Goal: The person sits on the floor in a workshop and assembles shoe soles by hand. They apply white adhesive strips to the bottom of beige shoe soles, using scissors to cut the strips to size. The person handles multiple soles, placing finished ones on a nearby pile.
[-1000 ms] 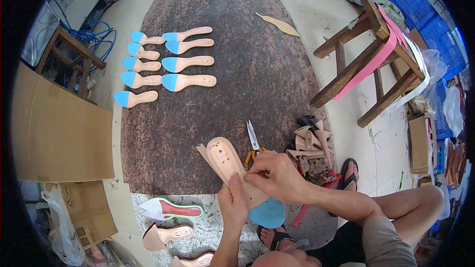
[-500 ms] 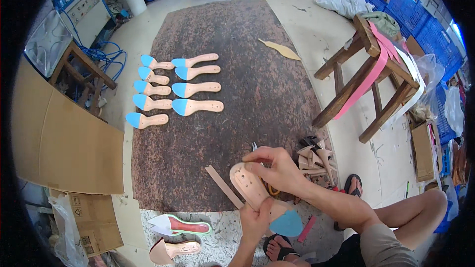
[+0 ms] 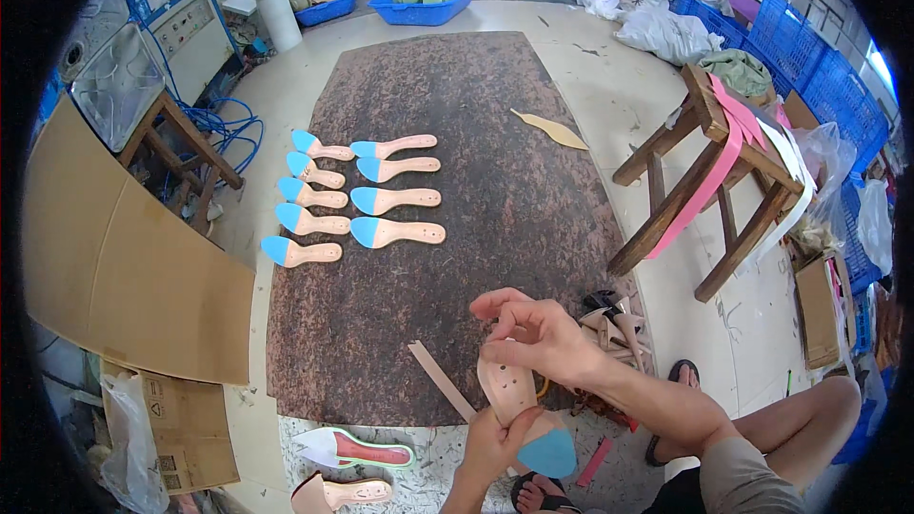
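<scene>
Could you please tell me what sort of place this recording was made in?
Probably a small shoemaking workshop. Rows of blue-tipped insoles lie on a dark mat on the floor, the left hand and right hand hold another insole, and blue crates stand behind.

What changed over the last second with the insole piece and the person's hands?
The insole was turned in the hands: its blue tip now points toward the person, and its tan end away. The left hand grips it from below while the right hand presses on its top. The row of finished insoles on the mat stayed put.
</scene>
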Tool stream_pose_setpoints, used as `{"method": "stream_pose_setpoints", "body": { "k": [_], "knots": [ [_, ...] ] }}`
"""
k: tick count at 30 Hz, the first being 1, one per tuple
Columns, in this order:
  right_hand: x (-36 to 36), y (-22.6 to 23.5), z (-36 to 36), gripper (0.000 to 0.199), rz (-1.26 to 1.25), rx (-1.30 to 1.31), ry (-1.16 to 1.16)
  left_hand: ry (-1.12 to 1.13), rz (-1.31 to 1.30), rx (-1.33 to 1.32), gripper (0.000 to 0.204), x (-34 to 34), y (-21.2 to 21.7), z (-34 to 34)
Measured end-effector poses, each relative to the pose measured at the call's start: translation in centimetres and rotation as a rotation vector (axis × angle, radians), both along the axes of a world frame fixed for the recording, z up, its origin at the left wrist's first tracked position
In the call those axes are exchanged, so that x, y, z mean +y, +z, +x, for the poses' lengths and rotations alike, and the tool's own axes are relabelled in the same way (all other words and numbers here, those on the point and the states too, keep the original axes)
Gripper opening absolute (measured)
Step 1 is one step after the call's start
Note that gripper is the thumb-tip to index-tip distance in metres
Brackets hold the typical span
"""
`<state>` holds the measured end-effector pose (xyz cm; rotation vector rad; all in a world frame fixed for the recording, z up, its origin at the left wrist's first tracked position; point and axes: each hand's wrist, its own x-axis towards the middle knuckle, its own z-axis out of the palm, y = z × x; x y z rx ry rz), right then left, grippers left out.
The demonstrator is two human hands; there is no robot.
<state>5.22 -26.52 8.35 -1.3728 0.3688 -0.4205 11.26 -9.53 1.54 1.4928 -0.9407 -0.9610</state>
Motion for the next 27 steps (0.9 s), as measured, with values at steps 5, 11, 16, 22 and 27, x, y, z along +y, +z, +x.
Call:
{"method": "stream_pose_setpoints", "body": {
  "k": [5,11,16,22,27],
  "knots": [
    [0.5,1.3,0.2,0.025,-0.063,0.03,0.112,-0.018,-0.063,-0.046,0.012,0.2,0.1,0.5],
    [1.5,2.2,-0.5,0.03,-0.317,0.065,0.057,0.08,-0.116,0.101,0.013,0.1,-0.3,-0.4],
    [2.8,1.3,-0.9,0.021,-0.262,0.0,-0.081,0.098,-0.083,-0.028,0.014,0.3,-0.5,-0.8],
    [2.4,1.6,-0.9,0.011,-0.001,-0.065,-0.014,0.14,-0.169,-0.087,0.016,0.5,-0.8,-0.3],
    [2.3,1.4,-1.0,0.013,0.048,-0.129,-0.013,0.05,-0.08,-0.123,0.013,0.3,0.4,0.0]
  ]
}}
